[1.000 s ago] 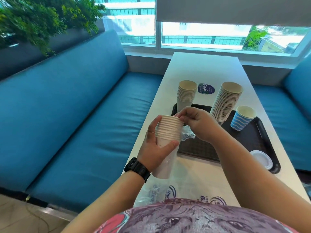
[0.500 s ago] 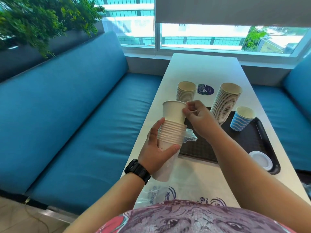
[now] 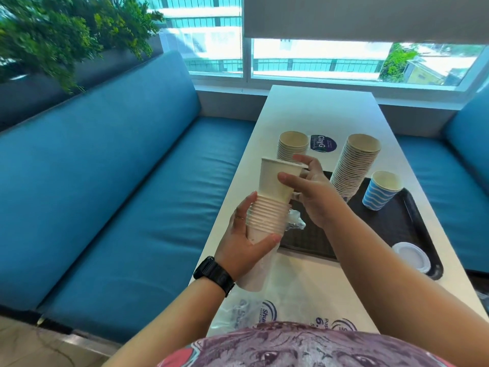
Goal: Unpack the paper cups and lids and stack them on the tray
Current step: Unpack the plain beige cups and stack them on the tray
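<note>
The left hand wraps its thumb and curled fingers around a nested stack of white cups, held above the table's near left edge, its lower part in a clear plastic sleeve. The right hand pinches the top cup at its rim and wall, fingers loosely bent; this cup sits partly raised out of the stack. On the black tray stand two beige stacks, a blue striped cup, and a white lid at its near right corner.
</note>
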### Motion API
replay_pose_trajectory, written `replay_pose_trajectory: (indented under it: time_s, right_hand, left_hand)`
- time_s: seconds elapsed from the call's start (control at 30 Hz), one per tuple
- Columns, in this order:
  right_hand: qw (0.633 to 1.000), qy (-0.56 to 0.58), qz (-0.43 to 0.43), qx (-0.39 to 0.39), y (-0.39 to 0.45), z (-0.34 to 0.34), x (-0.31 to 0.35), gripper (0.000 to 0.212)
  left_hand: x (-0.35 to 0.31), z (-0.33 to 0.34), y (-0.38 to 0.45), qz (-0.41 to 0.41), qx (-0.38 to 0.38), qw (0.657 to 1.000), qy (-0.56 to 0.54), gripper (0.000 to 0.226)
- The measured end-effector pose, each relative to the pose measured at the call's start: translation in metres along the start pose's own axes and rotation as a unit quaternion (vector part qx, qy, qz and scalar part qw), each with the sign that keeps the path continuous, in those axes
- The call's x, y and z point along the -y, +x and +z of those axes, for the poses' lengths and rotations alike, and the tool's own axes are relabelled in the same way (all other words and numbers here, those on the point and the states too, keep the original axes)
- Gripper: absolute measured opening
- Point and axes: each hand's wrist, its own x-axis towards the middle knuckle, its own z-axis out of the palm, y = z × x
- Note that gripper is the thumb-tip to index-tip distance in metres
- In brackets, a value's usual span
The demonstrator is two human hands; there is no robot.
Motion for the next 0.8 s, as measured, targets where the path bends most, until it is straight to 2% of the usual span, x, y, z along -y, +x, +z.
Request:
replay_pose_trajectory:
  time_s: [0.07,0.17,0.33,0.4,0.57,0.8]
  right_hand:
    - [0.999,0.005,-0.042,-0.033,0.010,-0.002,0.008,0.074]
    - [0.986,-0.069,-0.114,-0.101,0.028,-0.009,0.020,0.071]
    - [0.933,-0.223,-0.217,-0.181,0.068,-0.018,0.041,0.055]
    - [0.914,-0.256,-0.241,-0.200,0.085,-0.021,0.047,0.057]
    - [0.888,-0.329,-0.235,-0.221,0.117,-0.025,0.048,0.065]
    - [0.877,-0.397,-0.181,-0.201,0.132,-0.034,0.017,0.063]
  left_hand:
    - [0.002,0.000,0.001,-0.003,-0.003,1.000,-0.005,0.088]
    - [0.008,-0.001,0.002,-0.007,-0.010,1.000,-0.011,0.090]
    - [0.015,0.000,0.007,-0.026,-0.011,0.999,-0.023,0.091]
    - [0.015,0.000,0.009,-0.035,-0.012,0.999,-0.025,0.093]
    - [0.020,0.001,0.012,-0.041,-0.013,0.999,-0.015,0.094]
    - [0.024,0.002,0.014,-0.051,-0.023,0.998,-0.024,0.095]
